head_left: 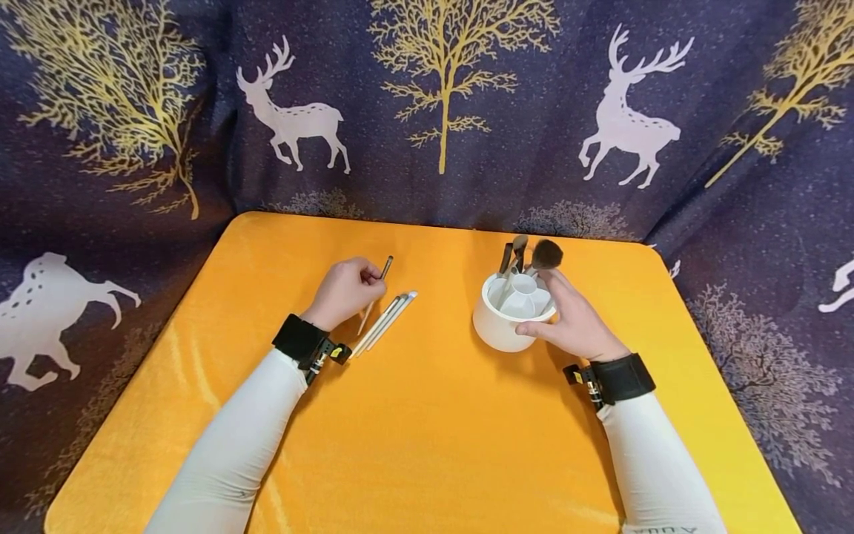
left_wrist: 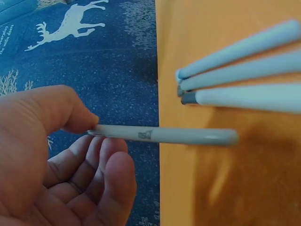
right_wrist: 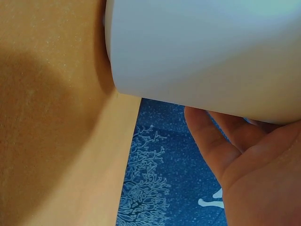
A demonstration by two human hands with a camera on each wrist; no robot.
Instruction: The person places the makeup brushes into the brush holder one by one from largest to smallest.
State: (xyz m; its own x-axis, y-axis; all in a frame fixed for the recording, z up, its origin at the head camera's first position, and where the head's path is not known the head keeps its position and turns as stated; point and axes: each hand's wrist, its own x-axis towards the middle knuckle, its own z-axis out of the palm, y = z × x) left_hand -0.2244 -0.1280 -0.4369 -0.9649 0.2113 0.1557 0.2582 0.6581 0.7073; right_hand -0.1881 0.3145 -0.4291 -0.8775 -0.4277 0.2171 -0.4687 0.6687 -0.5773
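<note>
My left hand (head_left: 345, 291) pinches a slim makeup brush (left_wrist: 188, 136) between thumb and fingers, above the tabletop. Its pale handle end points away from the palm in the left wrist view, and the bristles are hidden there. Beside that hand, three more makeup brushes (head_left: 385, 326) with pale handles lie close together on the table. To the right, a round white brush holder (head_left: 503, 334) with inner compartments stands upright. My right hand (head_left: 579, 317) grips its right side, the thumb at the front of the rim; the fingers (right_wrist: 207, 134) go round the wall.
Several makeup brushes stand in the holder, among them one with a large fluffy dark head (head_left: 547, 254). The yellow table (head_left: 414, 437) has rounded corners. Behind it hangs a dark blue curtain (head_left: 507, 178) with deer and trees.
</note>
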